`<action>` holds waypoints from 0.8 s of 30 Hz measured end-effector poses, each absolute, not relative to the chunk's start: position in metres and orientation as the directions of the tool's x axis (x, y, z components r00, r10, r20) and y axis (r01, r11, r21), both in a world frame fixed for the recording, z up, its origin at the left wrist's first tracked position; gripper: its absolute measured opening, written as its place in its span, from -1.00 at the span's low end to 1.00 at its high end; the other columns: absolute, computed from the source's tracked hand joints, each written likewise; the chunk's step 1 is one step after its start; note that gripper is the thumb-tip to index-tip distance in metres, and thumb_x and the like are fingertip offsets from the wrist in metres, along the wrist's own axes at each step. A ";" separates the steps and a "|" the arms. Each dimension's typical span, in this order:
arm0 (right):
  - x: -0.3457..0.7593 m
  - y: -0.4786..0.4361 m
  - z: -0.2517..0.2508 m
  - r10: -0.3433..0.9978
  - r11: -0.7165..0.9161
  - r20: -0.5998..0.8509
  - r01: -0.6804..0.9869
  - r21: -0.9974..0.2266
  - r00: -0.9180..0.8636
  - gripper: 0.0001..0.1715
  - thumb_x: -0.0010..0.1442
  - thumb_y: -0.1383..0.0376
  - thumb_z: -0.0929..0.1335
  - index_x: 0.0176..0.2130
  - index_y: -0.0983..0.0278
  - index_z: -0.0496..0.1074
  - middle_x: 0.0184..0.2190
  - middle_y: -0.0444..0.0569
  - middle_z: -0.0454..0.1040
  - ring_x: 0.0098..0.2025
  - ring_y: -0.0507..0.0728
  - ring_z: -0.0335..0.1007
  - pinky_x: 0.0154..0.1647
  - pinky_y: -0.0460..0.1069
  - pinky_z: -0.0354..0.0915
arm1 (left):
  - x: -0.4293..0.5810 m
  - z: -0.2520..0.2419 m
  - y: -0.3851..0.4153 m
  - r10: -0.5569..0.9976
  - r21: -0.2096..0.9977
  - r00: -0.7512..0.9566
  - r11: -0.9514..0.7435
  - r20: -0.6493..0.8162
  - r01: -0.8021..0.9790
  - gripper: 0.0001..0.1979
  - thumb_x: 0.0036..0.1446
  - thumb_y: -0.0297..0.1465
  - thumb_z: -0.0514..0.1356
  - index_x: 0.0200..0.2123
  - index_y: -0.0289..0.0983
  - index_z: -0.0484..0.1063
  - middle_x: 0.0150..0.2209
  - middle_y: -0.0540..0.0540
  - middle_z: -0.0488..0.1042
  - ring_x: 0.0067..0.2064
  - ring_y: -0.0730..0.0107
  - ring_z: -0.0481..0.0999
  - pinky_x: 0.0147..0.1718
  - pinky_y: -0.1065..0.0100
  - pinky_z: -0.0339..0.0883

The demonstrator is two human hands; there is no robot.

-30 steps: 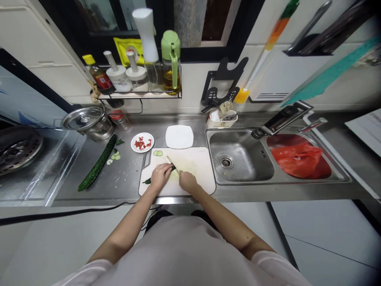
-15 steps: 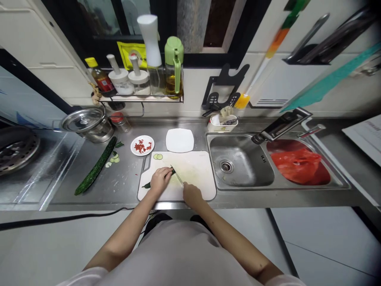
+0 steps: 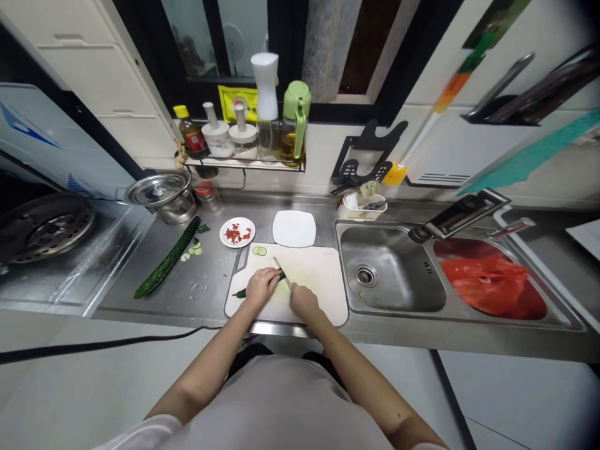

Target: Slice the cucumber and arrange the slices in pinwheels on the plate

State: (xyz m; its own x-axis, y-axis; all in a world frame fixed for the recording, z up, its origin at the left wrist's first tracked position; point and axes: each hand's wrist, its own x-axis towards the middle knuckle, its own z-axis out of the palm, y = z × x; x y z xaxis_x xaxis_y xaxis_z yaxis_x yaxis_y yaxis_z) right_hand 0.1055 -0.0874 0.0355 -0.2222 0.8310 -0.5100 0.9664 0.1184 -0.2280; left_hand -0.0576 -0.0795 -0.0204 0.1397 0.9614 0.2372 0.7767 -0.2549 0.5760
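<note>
On the white cutting board (image 3: 323,281), my left hand (image 3: 262,285) is closed over a dark green piece of cucumber (image 3: 240,294), whose ends stick out on both sides. My right hand (image 3: 304,302) grips a knife (image 3: 281,271), its blade angled up and left beside the cucumber's right end. Two pale cucumber slices (image 3: 259,250) lie at the board's upper left corner. Behind the board are a white square plate (image 3: 294,228) and a small white plate (image 3: 225,236) with chopped red pieces (image 3: 237,233).
A whole cucumber (image 3: 166,259) and several slices (image 3: 193,250) lie on the steel counter to the left, near a lidded pot (image 3: 171,203) and a red-capped jar (image 3: 209,196). On the right, a sink (image 3: 394,265) adjoins a basin holding a red plastic bag (image 3: 487,281). Seasonings stand on a wall rack (image 3: 253,164).
The camera view has shifted, so the counter appears further right and slightly lower. Both hands keep their grips on the cucumber and the knife, with little visible movement over the board.
</note>
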 end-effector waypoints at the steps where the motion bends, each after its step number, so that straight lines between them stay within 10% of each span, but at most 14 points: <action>1: 0.105 -0.086 0.036 0.831 0.121 -0.507 0.964 -0.235 -0.228 -0.66 0.26 0.47 0.14 -0.02 0.35 0.33 -0.17 0.19 0.52 -0.06 0.21 0.48 -0.16 0.02 0.31 | -0.058 -0.021 -0.079 0.960 0.573 0.141 -0.259 0.241 0.778 -0.77 0.27 -0.36 0.11 -0.10 -0.16 0.55 -0.10 -0.07 0.57 -0.04 0.31 0.49 0.00 0.25 0.37; 24: 0.152 -0.108 0.051 0.864 0.106 -0.480 0.988 -0.115 -0.149 -0.62 0.34 0.36 0.12 0.03 0.26 0.37 -0.18 0.13 0.55 -0.09 0.20 0.49 -0.17 0.00 0.25 | -0.055 -0.011 -0.083 0.987 0.613 -0.022 -0.080 0.157 0.786 -0.67 0.26 -0.24 0.11 0.02 -0.20 0.47 -0.01 -0.12 0.54 0.02 0.22 0.49 0.04 0.22 0.34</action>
State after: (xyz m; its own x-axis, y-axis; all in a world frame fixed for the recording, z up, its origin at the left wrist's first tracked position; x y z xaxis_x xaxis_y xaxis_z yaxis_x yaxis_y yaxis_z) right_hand 0.1525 -0.1082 0.0511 -0.1486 0.8644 -0.4804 0.9877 0.1061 -0.1146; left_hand -0.0553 -0.0832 -0.0107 -0.0216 0.9873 0.1572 0.7861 -0.0804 0.6129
